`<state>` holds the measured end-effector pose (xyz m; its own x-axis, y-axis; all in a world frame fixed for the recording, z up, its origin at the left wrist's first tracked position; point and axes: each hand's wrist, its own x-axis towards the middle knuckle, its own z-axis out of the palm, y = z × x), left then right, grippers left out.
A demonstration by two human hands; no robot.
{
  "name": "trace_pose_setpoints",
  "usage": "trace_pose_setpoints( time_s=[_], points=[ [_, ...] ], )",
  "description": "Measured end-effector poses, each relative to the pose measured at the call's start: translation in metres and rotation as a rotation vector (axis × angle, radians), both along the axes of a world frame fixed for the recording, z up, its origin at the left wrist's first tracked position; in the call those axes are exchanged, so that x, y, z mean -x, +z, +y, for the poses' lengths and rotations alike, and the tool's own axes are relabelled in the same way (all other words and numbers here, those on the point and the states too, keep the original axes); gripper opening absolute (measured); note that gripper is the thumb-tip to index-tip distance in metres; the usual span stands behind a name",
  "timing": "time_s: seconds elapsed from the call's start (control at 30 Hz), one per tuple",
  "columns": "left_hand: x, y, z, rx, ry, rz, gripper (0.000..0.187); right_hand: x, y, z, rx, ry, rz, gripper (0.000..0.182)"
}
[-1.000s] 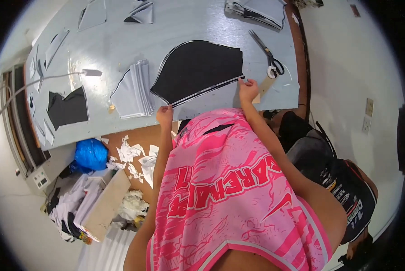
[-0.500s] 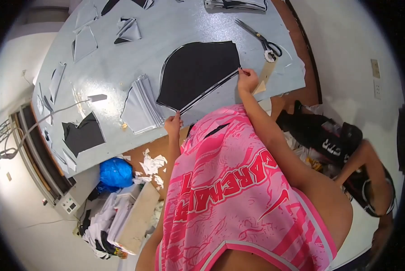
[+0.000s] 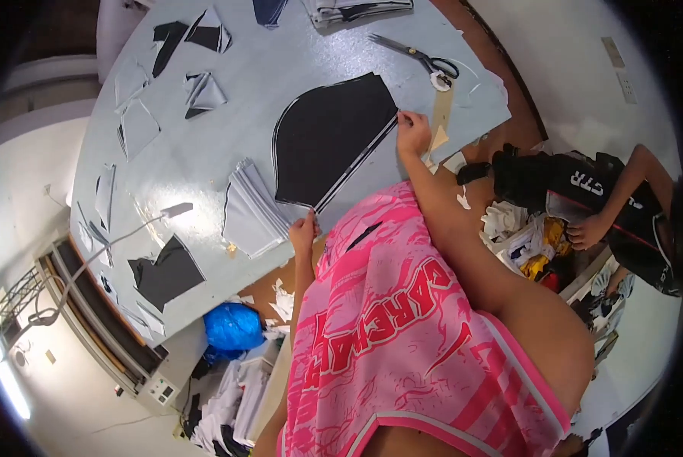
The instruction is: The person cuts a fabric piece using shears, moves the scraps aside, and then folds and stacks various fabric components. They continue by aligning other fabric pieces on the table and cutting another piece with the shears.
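A black fabric piece [image 3: 330,137] with a white-lined edge lies on the pale grey table [image 3: 341,46]. My left hand [image 3: 303,230] pinches its lower corner near the table's front edge. At its right corner, my right hand [image 3: 413,132] grips the same straight edge between thumb and fingers. Just left of the black piece is a fanned stack of grey fabric [image 3: 254,209]. Black-handled scissors [image 3: 418,53] lie beyond my right hand, their blades pointing to the upper left.
Dark fabric [image 3: 166,273] and scraps [image 3: 204,93] lie at the left of the table. Another stack [image 3: 357,9] is at the back. A blue bag [image 3: 233,329] sits below the table. At the right, a person in black [image 3: 585,190] bends near a cloth pile [image 3: 532,240].
The view has turned, so the table and its contents appear shifted. Both hands still hold the black piece. The person at the right has changed posture, a hand now showing by the cloth pile.
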<state>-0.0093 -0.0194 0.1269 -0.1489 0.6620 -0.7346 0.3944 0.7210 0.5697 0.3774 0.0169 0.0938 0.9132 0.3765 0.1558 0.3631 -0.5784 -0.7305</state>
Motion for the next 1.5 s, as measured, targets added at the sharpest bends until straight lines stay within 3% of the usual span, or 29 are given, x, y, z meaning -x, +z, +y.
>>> trace_pose_setpoints(
  time_s=[0.13,0.27,0.3,0.33,0.4,0.5,0.6,0.67,0.77,0.97,1.27,1.33,1.37,1.43,1.5],
  points=[
    [-0.002,0.012,0.004,-0.006,-0.089,0.039,0.048,0.002,0.0,-0.003,-0.105,0.016,0.008,0.011],
    [-0.008,-0.002,0.014,-0.124,-0.136,-0.019,0.047,0.023,0.018,0.003,-0.161,0.184,-0.072,0.012],
    [-0.006,-0.016,0.021,-0.18,-0.283,0.058,0.042,0.033,0.027,0.005,-0.192,0.241,-0.055,0.012],
    [-0.018,-0.013,0.027,-0.178,-0.281,0.058,0.042,0.046,0.031,0.006,-0.223,0.299,-0.036,0.013],
    [-0.059,-0.002,0.046,-0.238,-0.185,-0.219,0.037,0.065,0.039,0.012,-0.236,0.408,-0.012,0.013],
    [-0.116,0.028,0.083,-0.129,0.004,-0.424,0.034,0.089,0.048,0.012,-0.276,0.677,0.058,0.013],
    [-0.135,0.009,0.105,0.026,0.205,-0.614,0.03,0.106,0.058,0.004,-0.182,0.915,0.071,0.024],
    [-0.135,-0.019,0.113,0.047,0.202,-0.583,0.028,0.107,0.064,-0.002,-0.128,1.043,0.052,0.029],
    [-0.14,-0.02,0.113,0.072,0.246,-0.549,0.024,0.082,0.05,-0.021,-0.076,0.962,0.041,0.043],
    [-0.146,-0.005,0.107,-0.039,0.354,-0.511,0.022,0.021,0.049,-0.057,0.08,0.723,0.152,0.037],
    [-0.144,-0.009,0.119,0.09,0.362,-0.587,0.02,0.006,0.066,-0.07,0.106,0.767,0.131,0.035],
    [-0.146,-0.013,0.122,-0.216,0.16,-0.184,0.029,0.003,0.07,-0.067,0.108,0.786,0.121,0.034],
    [-0.146,-0.016,0.121,-0.219,0.17,-0.19,0.029,0.001,0.072,-0.065,0.112,0.801,0.124,0.033],
    [-0.142,-0.008,0.117,-0.682,-0.014,0.065,0.036,-0.002,0.077,-0.057,0.121,0.832,0.094,0.032],
    [-0.134,0.007,0.111,-0.674,0.007,0.058,0.035,-0.003,0.082,-0.047,0.122,0.866,0.07,0.03]
  ],
)
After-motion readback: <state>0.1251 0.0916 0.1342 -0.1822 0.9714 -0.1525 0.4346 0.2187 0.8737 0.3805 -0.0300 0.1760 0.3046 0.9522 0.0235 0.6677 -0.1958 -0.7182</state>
